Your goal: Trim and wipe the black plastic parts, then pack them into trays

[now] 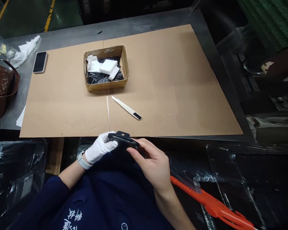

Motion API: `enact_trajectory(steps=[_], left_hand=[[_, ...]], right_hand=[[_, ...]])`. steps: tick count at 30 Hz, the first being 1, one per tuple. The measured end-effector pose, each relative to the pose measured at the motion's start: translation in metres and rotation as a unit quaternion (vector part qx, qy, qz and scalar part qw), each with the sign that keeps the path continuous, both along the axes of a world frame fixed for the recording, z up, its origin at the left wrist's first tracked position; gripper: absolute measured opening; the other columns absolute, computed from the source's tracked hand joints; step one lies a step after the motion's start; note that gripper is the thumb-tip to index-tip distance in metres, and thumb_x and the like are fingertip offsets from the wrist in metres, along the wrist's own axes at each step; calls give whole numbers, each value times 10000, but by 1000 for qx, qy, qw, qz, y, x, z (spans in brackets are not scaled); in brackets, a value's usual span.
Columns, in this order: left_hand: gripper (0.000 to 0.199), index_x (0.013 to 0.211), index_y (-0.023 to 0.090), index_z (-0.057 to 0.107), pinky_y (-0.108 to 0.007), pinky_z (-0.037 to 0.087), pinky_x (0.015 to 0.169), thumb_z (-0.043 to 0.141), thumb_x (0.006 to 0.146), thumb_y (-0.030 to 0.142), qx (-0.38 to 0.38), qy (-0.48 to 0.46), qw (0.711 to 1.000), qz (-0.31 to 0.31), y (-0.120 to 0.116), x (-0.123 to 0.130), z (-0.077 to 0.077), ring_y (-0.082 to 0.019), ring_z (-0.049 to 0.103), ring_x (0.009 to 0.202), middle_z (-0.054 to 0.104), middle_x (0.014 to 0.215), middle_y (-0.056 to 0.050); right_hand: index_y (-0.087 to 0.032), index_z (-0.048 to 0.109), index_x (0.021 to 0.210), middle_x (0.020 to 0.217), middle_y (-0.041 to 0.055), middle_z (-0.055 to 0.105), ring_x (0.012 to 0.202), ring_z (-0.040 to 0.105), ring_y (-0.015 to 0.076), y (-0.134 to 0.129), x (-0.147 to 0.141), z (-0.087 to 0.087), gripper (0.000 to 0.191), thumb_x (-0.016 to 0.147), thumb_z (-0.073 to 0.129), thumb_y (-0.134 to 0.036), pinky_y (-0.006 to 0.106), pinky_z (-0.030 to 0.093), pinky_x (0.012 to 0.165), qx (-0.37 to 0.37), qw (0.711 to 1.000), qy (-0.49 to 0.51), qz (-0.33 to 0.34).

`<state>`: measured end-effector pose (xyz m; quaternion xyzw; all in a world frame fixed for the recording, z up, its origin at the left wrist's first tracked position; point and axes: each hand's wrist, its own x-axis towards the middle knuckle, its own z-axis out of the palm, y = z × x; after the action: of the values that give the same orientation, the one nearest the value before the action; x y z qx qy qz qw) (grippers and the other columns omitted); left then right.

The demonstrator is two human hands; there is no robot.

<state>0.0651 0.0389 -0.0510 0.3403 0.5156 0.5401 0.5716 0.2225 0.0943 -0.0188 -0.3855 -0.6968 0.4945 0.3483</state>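
A black plastic part [123,139] with a raised tab and a small hole is held up between my two hands, just in front of the table's near edge. My left hand [101,148], in a white glove, pinches its left end. Bare, my right hand [153,161] grips the right end between thumb and fingers. Beyond the hands, a white-handled knife [126,108] with a black end lies on the cardboard sheet [168,83]. Farther back stands an open box [107,86] with many small black pieces [98,78] and white foam blocks [108,67] inside.
A phone [40,62] lies at the cardboard's left edge, near a white cloth [27,49] and a brown quilted bag [1,83]. An orange plastic tool [213,203] is low on the right. Plastic-wrapped black items [19,179] flank me below table height.
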Motion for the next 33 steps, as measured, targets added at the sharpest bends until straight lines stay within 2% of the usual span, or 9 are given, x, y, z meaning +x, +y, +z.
enact_trajectory(steps=[8, 13, 19, 27, 33], left_hand=[[456, 887, 139, 646, -324, 475, 835, 668, 704, 556, -59, 31, 998, 15, -4, -1, 7, -219, 613, 930, 683, 946, -86], [455, 849, 146, 637, -322, 474, 825, 676, 687, 570, -62, 23, 997, 26, -3, -3, 5, -212, 616, 905, 682, 897, -71], [474, 989, 175, 658, -331, 465, 898, 650, 720, 565, -6, -20, 999, 33, -1, 1, -4, -223, 627, 995, 688, 1068, -91], [489, 915, 164, 639, -332, 486, 861, 672, 677, 590, -32, 3, 995, 92, -3, 11, -12, -216, 651, 937, 707, 1019, -91], [438, 972, 169, 624, -335, 474, 907, 628, 751, 548, -19, 21, 993, 110, -6, 17, -17, -210, 642, 991, 695, 1075, -89]], right_hand=[[-236, 706, 888, 742, 12, 674, 654, 617, 156, 1, -1, -15, 172, 793, 655, -370, 258, 512, 600, -77, 997, 20, -2], [-234, 702, 891, 753, 12, 671, 655, 610, 152, 0, -4, -14, 154, 794, 659, -346, 253, 499, 593, -45, 999, 22, -6], [-224, 661, 826, 712, -1, 609, 635, 553, 132, -4, -10, -2, 80, 822, 630, -298, 233, 448, 557, -3, 1000, 5, 8], [-200, 553, 686, 638, -18, 519, 599, 491, 120, -6, -21, -5, 232, 887, 508, -307, 237, 411, 566, -23, 999, 25, -41], [-201, 541, 675, 642, -13, 511, 601, 486, 123, -8, -28, -11, 322, 938, 395, -315, 242, 413, 584, -26, 996, 45, -70]])
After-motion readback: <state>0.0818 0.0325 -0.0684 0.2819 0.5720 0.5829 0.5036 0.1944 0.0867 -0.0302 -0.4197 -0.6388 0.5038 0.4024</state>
